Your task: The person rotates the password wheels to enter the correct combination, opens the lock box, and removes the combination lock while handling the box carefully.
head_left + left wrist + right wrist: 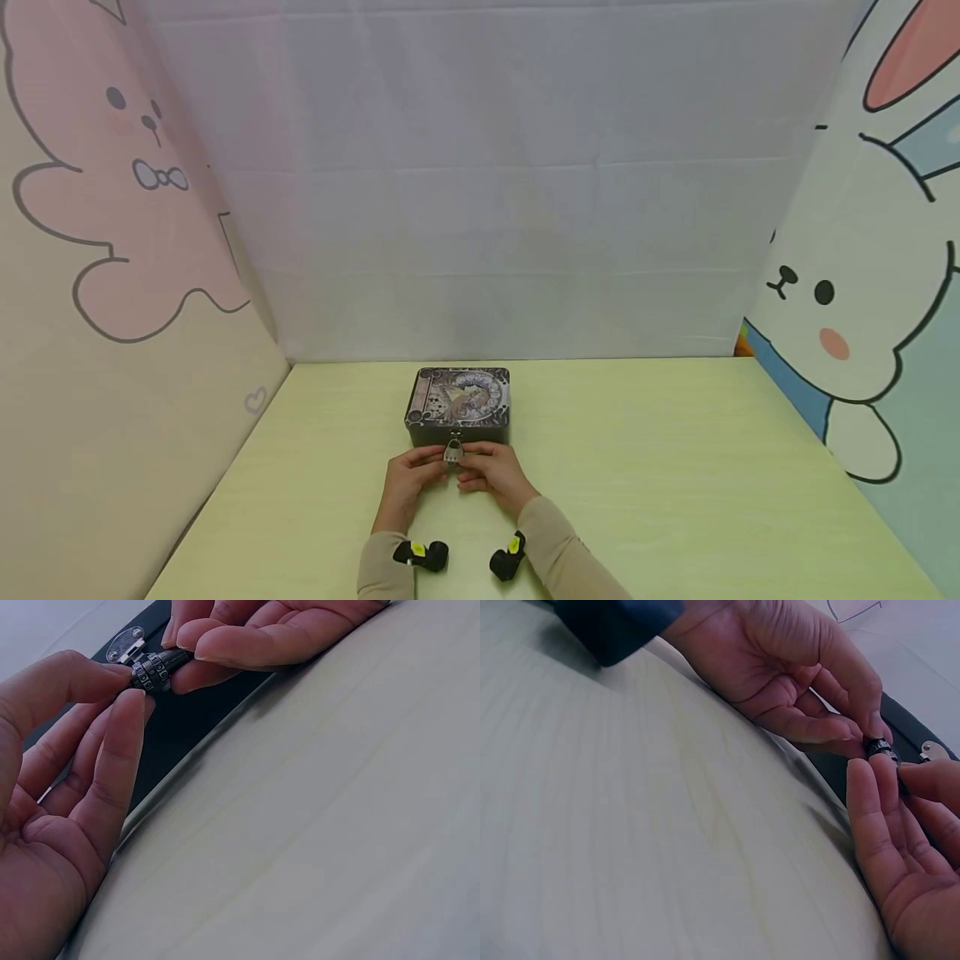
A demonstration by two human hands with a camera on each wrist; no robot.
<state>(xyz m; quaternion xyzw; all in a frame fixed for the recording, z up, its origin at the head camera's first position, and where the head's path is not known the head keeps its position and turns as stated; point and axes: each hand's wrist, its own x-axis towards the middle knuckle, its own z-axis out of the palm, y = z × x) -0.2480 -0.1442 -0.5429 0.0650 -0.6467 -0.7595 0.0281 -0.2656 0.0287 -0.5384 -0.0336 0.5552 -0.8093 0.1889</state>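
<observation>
A small silver combination padlock [453,452] with number dials [152,671] hangs from the front clasp of a dark, patterned metal box [459,398]. From the left side, my left hand [407,483] pinches one end of the padlock between thumb and fingertips. My right hand [501,473] grips the lock's other end, its remaining fingers loosely bent. In the right wrist view the dials [880,747] show between both hands' fingertips, while part of the lock body is hidden by fingers. The box's lid is down.
The box stands on a pale yellow-green table [675,467] near its back edge. A white cloth [510,183] hangs behind. Side panels carry a pink cartoon animal [127,208] and a white rabbit [847,275]. Black wrist cameras [431,556] sit on both sleeves.
</observation>
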